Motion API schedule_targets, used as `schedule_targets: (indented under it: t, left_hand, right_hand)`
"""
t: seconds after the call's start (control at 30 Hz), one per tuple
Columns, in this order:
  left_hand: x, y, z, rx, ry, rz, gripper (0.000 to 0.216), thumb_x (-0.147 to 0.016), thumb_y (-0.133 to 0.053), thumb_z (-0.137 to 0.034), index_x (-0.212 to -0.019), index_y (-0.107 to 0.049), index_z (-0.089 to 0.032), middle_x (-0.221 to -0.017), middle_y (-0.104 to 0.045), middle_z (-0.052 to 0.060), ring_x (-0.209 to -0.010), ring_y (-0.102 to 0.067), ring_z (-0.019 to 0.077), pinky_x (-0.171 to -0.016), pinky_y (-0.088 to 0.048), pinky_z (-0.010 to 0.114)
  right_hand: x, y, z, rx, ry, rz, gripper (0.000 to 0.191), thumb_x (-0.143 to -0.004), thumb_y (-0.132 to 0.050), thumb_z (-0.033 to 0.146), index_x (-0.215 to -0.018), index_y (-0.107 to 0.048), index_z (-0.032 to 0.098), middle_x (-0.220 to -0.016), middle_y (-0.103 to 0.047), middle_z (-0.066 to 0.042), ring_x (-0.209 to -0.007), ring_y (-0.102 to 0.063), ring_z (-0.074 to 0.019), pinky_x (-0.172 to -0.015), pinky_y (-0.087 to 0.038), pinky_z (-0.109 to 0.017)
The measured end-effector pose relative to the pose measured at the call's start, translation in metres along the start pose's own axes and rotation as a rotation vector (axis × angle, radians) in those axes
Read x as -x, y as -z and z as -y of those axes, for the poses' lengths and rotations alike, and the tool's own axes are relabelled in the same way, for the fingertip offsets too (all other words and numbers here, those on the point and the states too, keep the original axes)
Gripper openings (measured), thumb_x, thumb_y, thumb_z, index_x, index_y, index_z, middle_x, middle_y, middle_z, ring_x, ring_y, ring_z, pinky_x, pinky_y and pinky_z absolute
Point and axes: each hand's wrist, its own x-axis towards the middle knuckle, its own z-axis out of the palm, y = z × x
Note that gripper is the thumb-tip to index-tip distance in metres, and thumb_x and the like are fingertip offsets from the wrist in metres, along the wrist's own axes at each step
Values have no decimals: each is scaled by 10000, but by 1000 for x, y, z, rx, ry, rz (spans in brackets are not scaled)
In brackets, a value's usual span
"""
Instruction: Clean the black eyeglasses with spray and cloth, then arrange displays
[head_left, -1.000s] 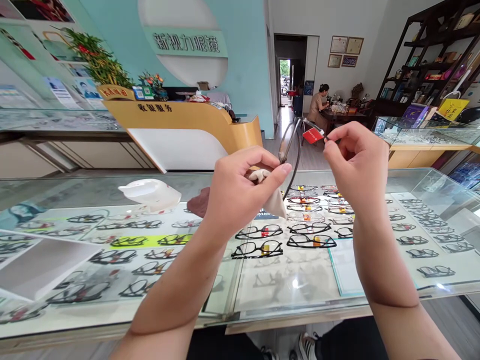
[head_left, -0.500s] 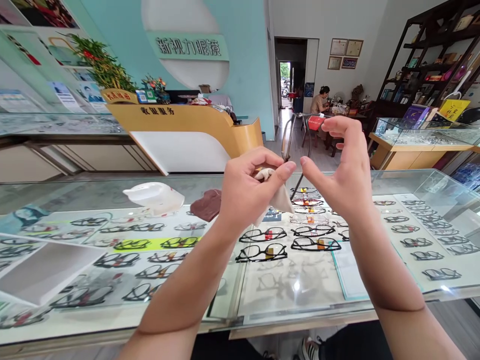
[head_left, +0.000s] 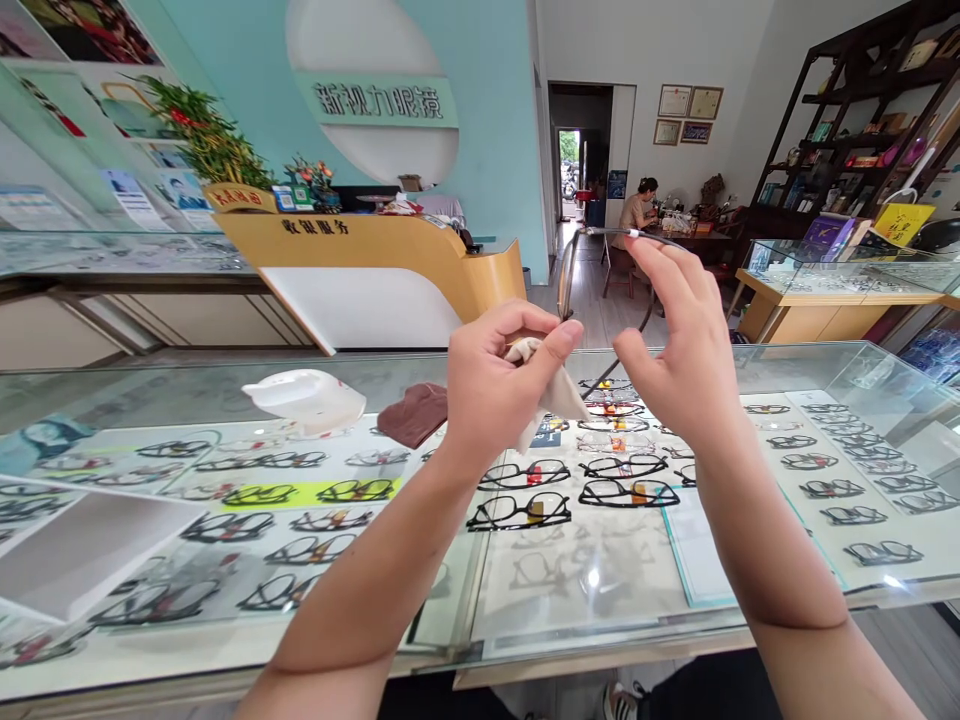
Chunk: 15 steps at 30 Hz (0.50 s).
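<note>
My left hand (head_left: 499,375) is closed around a pair of eyeglasses (head_left: 566,280) and a pale cleaning cloth (head_left: 562,400). The eyeglasses are raised above the glass counter, turned on edge, with one thin-rimmed lens side toward the left. Their temple arms reach to the right; one runs behind the fingers of my right hand (head_left: 679,345). That hand is open, thumb well apart from the curved fingers, and its index fingertip appears to touch the upper temple. The other temple curves down between thumb and fingers. Part of the frame is hidden by the left hand and cloth.
Rows of eyeglasses (head_left: 521,510) lie inside the glass display counter (head_left: 570,620). On its top are a brown cloth (head_left: 412,415), a white plastic piece (head_left: 304,398) and a white open box (head_left: 97,555). A cash desk (head_left: 360,290) stands beyond; a person (head_left: 637,210) sits at the back.
My right hand has shifted slightly, its fingers lower and closer to the upper temple, which now points more to the right. My left hand keeps its grip on the eyeglasses and cloth.
</note>
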Motion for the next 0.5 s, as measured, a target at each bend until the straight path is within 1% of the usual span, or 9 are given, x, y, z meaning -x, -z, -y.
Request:
schedule_targets:
  t: [0.1, 0.23, 0.37, 0.5]
  left_hand:
    - [-1, 1, 2, 28, 13, -52, 227, -853, -826, -386, -743, -731, -211, -699, -681, -3, -658, -576, 129, -598, -443, 271]
    - [-4, 2, 7, 85, 22, -118, 280, -843, -846, -450, -744, -726, -216, -714, -691, 8, -722, -638, 146, -643, -477, 280]
    - [-6, 3, 13, 152, 48, -172, 338, -840, -857, -524, -759, -715, -228, -767, -722, 19, -772, -681, 156, -689, -511, 293]
    - [-7, 3, 18, 203, 62, -259, 357, -847, -849, -561, -794, -702, -240, -817, -744, 22, -803, -694, 155, -674, -507, 288]
  right_hand:
    - [0, 1, 0, 12, -20, 30, 629, -850, -514, 128, -1463, -566, 258, -1519, -585, -141, -1401, -538, -368, -1185, -425, -636]
    - [1, 2, 0, 18, -35, 89, 538, -845, -528, 119, -1348, -645, 267, -1428, -646, -132, -1340, -564, -369, -1136, -448, -626]
    - [3, 4, -1, 44, -63, 155, 451, -875, -512, 140, -1279, -685, 242, -1374, -678, -139, -1302, -572, -367, -1099, -462, -592]
    - [5, 3, -5, 27, -84, 238, 406, -908, -495, 176, -1252, -705, 228, -1286, -715, -135, -1223, -594, -354, -1066, -475, -574]
